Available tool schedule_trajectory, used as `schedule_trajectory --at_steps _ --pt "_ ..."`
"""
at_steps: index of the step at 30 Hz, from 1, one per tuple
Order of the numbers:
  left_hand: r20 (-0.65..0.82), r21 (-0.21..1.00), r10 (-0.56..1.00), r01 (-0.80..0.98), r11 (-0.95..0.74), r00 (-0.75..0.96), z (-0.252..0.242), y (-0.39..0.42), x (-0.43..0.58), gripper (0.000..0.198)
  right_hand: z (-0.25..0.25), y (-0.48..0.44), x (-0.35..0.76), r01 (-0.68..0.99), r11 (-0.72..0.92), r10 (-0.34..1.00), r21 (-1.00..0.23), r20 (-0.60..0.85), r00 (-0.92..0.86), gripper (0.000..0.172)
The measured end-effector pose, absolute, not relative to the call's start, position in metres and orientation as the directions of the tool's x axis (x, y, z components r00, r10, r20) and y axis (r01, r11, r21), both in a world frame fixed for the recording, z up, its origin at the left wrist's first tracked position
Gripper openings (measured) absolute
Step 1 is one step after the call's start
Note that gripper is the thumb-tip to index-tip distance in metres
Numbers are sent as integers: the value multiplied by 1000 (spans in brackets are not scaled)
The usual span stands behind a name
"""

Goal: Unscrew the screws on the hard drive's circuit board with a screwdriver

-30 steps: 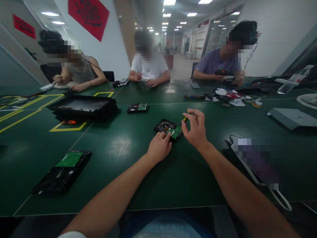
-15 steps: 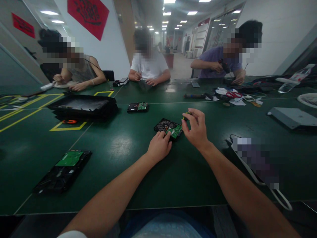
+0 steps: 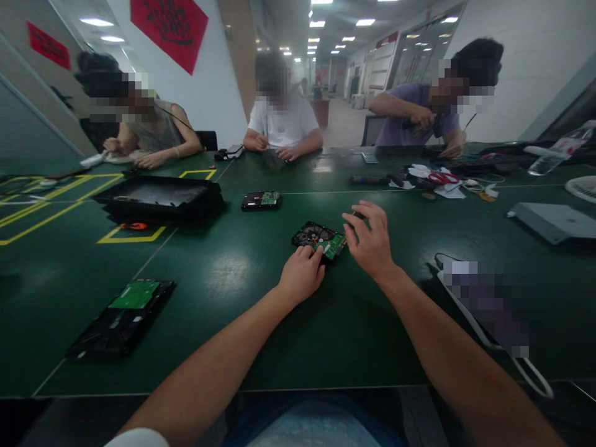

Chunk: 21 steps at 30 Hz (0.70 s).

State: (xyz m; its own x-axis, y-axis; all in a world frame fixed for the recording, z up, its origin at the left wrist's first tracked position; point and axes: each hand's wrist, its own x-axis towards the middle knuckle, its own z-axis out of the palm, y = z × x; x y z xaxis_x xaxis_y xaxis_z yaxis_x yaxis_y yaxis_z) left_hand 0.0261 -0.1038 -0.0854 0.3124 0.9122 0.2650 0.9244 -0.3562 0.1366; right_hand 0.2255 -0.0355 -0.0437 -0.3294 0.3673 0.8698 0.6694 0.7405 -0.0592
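A black hard drive [image 3: 313, 237] with a green circuit board lies on the dark green table [image 3: 242, 310] in front of me. My left hand [image 3: 302, 275] rests curled against the drive's near edge, fingertips touching it. My right hand [image 3: 371, 241] is closed around a small screwdriver with a yellow and black handle, mostly hidden by the fingers, and its tip is by the drive's right corner at the circuit board.
A second hard drive [image 3: 261, 200] lies further back, and a larger black unit with a green board [image 3: 121, 318] at near left. A black tray [image 3: 161, 200] stands at left. A white cable [image 3: 512, 354] lies at right. Three people sit across the table.
My right hand has dropped lower and closer to the drive's right corner, so the screwdriver handle now shows less. The left hand stays on the drive. The person at far right raised an arm.
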Motion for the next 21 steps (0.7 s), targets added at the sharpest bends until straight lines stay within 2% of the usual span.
schedule_trajectory --at_steps 6,17,21 --pt "271 134 908 921 -365 321 -86 -103 26 53 -42 -37 226 691 722 343 -39 887 -309 35" --pt "281 132 906 923 -362 316 -88 -102 26 52 -37 -40 224 634 773 390 -24 806 -445 45" --pt "280 128 906 924 -361 316 -88 -103 26 52 -42 -38 224 653 756 394 -39 823 -408 45"
